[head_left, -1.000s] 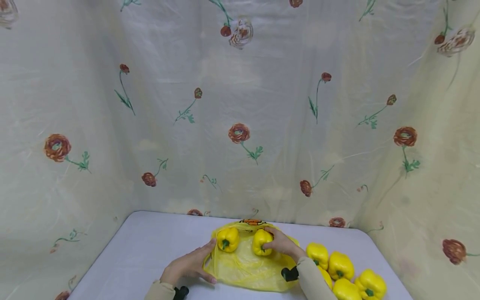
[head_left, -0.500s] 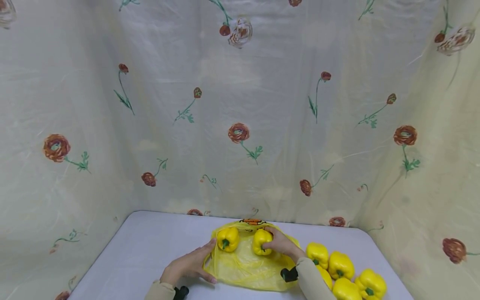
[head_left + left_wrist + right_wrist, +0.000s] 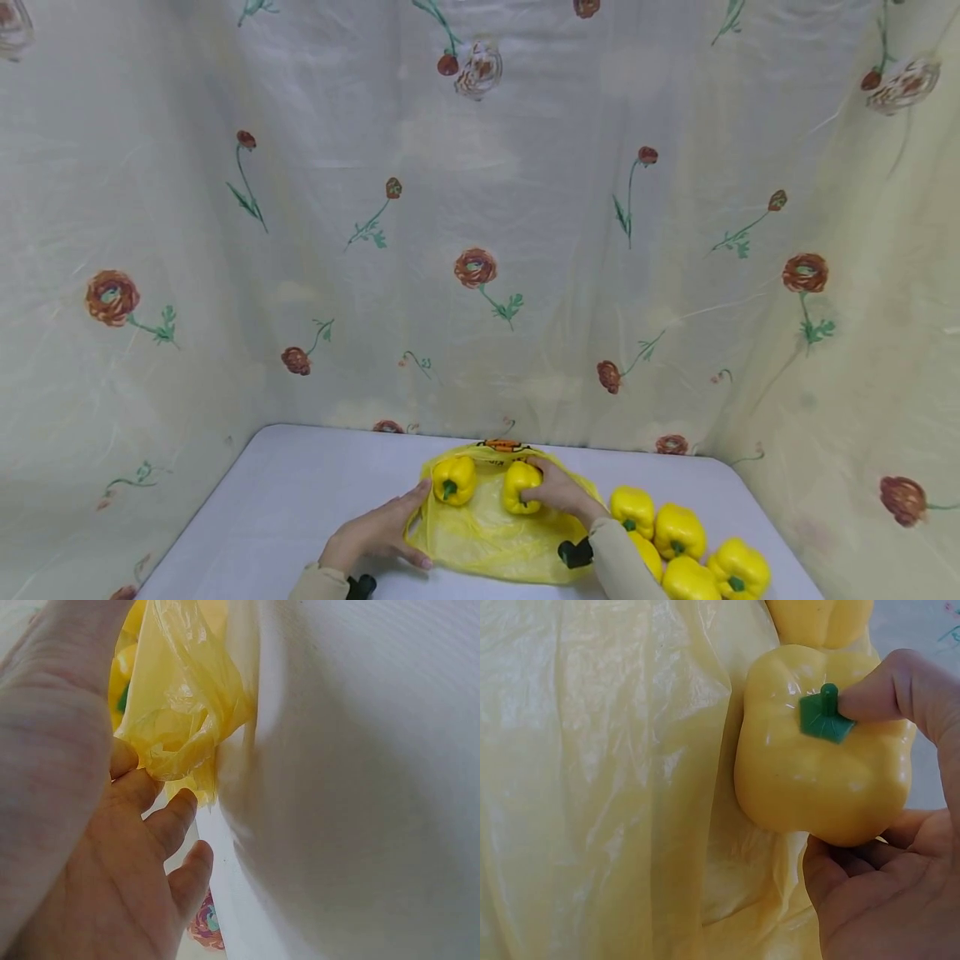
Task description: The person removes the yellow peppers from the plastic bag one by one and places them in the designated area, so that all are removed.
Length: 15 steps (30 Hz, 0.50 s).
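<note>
A yellow plastic bag [image 3: 487, 533] lies spread on the table, its printed far edge pointing at the back wall. My right hand [image 3: 558, 490] grips a yellow bell pepper [image 3: 517, 490] over the bag; in the right wrist view the thumb presses beside the green stem [image 3: 828, 720] and the fingers curl under the far side. Another yellow bell pepper [image 3: 453, 480] sits at the bag's left. At the bag's left edge rests my left hand [image 3: 382, 529], thumb spread from the fingers. Its fingertips touch the crumpled plastic in the left wrist view.
Several more yellow bell peppers [image 3: 681, 531] are clustered on the table's right side, partly behind the right sleeve [image 3: 622, 558]. The white table [image 3: 300, 475] ends against a flower-printed curtain [image 3: 480, 333] at the back and sides. Each wrist carries a black camera mount [image 3: 576, 553].
The right hand has barely shifted with the bell pepper; its thumb now covers more of the stem in the head view. The left hand and bag look unchanged. The head view tilts slightly.
</note>
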{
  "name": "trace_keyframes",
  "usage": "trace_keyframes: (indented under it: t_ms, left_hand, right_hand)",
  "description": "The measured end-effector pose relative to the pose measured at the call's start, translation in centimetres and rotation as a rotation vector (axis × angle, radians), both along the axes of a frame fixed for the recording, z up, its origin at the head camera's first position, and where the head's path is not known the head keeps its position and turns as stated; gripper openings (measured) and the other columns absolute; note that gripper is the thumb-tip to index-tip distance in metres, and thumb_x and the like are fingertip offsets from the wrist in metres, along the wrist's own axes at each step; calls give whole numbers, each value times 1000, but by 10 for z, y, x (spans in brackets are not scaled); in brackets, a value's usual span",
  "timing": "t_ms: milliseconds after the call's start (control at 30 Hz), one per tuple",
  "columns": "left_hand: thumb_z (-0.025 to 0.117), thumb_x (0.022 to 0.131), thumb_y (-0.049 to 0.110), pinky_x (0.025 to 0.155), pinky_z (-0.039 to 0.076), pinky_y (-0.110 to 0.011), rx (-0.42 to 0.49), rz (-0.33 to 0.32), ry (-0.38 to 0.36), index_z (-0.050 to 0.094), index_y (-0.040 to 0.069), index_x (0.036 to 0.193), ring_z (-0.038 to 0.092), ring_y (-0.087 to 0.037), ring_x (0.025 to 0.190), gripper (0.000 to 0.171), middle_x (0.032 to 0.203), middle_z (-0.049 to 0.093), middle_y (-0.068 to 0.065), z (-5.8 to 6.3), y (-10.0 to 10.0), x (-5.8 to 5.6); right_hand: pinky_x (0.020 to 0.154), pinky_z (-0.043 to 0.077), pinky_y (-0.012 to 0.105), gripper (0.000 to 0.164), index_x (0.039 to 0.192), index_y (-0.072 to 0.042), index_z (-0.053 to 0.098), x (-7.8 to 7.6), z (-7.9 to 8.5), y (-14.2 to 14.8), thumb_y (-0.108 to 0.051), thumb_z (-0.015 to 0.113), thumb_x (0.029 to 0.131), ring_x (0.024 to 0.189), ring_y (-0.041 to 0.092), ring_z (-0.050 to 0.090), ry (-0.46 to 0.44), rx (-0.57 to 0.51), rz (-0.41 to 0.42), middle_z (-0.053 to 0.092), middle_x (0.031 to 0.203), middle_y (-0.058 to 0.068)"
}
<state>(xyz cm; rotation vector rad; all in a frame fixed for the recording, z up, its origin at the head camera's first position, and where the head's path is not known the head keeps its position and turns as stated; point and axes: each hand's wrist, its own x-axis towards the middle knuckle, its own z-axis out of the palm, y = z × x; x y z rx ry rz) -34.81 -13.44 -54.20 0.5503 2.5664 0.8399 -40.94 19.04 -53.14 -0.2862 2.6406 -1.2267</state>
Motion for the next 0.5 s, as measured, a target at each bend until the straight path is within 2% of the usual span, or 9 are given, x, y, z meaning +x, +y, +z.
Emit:
trace_keyframes:
  t_ms: [333, 500]
  left_hand:
    - [80, 67, 55, 117, 23, -59, -18, 2, 20, 14, 8, 155, 23, -37, 146, 119, 162, 16, -13, 0, 0, -1]
    - [80, 67, 54, 118, 23, -58, -8, -6, 17, 15, 7, 155, 23, -36, 146, 119, 162, 17, -14, -1, 0, 0]
  right_hand:
    - [102, 44, 52, 78, 143, 5, 39, 4, 3, 0, -18, 76, 79, 120, 31, 48, 14, -1, 4, 41, 146, 25]
    - [101, 44, 51, 77, 142, 4, 41, 6, 4, 2, -21, 76, 79, 117, 29, 49, -15, 30, 16, 43, 144, 23]
